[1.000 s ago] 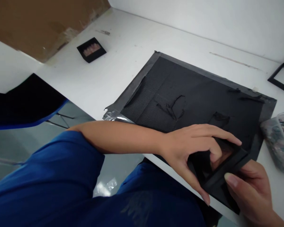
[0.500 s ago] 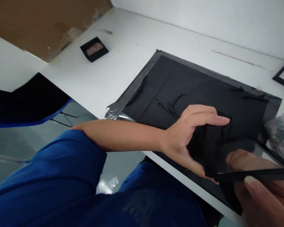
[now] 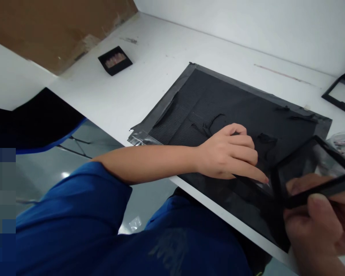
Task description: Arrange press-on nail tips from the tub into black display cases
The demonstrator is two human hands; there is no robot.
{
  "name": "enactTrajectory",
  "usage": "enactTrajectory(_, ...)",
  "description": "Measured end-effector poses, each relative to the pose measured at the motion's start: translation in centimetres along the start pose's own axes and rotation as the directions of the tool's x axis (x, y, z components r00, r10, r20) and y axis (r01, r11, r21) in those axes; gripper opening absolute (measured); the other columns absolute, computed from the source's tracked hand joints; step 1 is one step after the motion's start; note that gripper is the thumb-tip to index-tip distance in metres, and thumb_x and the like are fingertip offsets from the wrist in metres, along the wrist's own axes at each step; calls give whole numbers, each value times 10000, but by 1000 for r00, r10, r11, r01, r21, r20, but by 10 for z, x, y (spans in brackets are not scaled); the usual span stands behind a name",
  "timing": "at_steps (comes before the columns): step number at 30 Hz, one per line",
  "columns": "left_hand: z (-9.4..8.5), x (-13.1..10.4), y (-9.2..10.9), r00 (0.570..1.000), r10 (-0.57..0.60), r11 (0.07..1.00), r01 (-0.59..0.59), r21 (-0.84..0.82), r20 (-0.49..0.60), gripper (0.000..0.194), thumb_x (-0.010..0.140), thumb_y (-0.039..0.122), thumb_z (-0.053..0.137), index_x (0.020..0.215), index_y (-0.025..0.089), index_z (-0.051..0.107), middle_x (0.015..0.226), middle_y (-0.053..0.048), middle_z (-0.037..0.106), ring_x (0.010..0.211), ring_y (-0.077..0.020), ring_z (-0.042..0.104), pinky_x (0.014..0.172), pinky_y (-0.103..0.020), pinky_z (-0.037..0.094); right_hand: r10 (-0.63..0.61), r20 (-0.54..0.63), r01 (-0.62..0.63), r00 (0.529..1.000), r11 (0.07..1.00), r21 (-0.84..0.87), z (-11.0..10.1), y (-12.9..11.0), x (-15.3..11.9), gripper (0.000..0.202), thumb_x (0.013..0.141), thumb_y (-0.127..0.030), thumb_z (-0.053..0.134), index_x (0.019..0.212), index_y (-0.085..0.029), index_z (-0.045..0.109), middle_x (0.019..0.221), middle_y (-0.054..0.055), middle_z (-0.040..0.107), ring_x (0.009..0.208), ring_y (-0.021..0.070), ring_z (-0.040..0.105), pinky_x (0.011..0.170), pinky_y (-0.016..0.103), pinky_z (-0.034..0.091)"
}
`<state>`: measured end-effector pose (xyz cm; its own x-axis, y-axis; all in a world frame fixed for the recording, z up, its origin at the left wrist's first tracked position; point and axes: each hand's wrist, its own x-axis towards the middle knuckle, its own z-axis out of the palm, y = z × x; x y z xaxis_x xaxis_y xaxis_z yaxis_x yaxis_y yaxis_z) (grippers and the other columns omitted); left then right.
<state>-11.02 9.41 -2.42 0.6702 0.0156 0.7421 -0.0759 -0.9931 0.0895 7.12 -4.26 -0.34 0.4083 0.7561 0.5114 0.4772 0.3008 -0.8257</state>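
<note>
My right hand (image 3: 319, 218) grips a black frame-like box with a clear window (image 3: 324, 155), tilted up over the right part of the black mat. Its thumb lies on the near edge, and fingers show through the window. Just left of the box is my left hand (image 3: 228, 153), back up, several fingers curled and the index finger stretched toward the box's left end. A dark edge with a clear patch (image 3: 263, 186) shows below that index finger. My left thumb is hidden, and I cannot tell whether this piece belongs to the box.
The black mat (image 3: 232, 90), taped at its edges and torn in places, lies on the white table (image 3: 103, 103). A small black box with pinkish contents (image 3: 115, 60) sits far left. At right are another black frame (image 3: 337, 101) and a clear container (image 3: 343, 140).
My left hand has turned back-up and come away from the box end it spanned. The box has tilted up more in my right hand.
</note>
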Motion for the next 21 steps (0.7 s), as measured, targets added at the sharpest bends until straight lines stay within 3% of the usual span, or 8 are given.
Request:
enactTrajectory(2,0,0,-4,998,-11,1000,13,18,-61,290,1044,298,443,1098,344,724,780,49,686,806,-83,637,873,-313,439,4,-153,4,988,999,53,7,2,3,181,849,-246,551,668,-242,542,588,-17,500,541,177,500,493,342,411)
enactTrajectory(3,0,0,-6,992,-36,999,40,26,-125,286,1043,309,450,1098,332,729,729,43,645,780,-86,618,840,-296,448,54,-166,-37,985,994,105,8,3,5,168,840,-207,537,675,-231,553,615,-14,520,549,170,503,492,345,449)
enactTrajectory(6,-1,0,-10,973,-103,987,126,102,-208,241,1011,288,526,1130,319,733,675,36,568,781,-103,568,776,-261,450,215,-32,-195,976,932,305,2,5,12,122,835,-206,523,726,-218,577,627,-18,525,560,173,518,495,376,563)
enactTrajectory(8,-3,0,-8,987,-152,971,160,176,-59,308,984,204,527,1186,341,714,759,30,625,847,-114,576,800,-266,452,253,70,-261,965,900,349,-1,7,12,83,864,-284,568,825,-215,596,675,-11,568,603,179,553,524,386,597)
enactTrajectory(10,-5,1,-4,963,-232,956,200,214,137,443,950,109,464,1272,333,671,969,8,706,953,-126,605,854,-283,468,278,126,-302,952,915,268,1,11,10,193,872,-354,655,1001,-223,595,786,-8,608,697,165,586,622,364,612)
enactTrajectory(14,-4,3,6,910,-284,957,247,155,301,569,882,50,387,1375,235,602,1405,-65,638,1263,-179,582,1083,-373,462,343,150,-345,927,939,-15,10,25,5,523,834,-398,777,1269,-254,524,958,-6,625,848,136,624,759,305,551)
enactTrajectory(16,-2,4,10,892,-219,976,196,99,396,571,872,82,403,1400,200,583,1500,-79,577,1368,-210,536,1179,-422,414,366,139,-361,920,930,-64,10,31,6,494,856,-449,753,1264,-246,562,938,-2,632,814,142,634,732,309,538)
enactTrajectory(21,0,4,19,777,-150,978,206,-21,612,633,911,237,420,1538,152,425,1633,-94,406,1535,-210,377,1306,-466,275,346,151,-312,926,927,-207,7,37,11,300,911,-496,676,1035,-226,721,950,38,706,809,162,660,710,322,537)
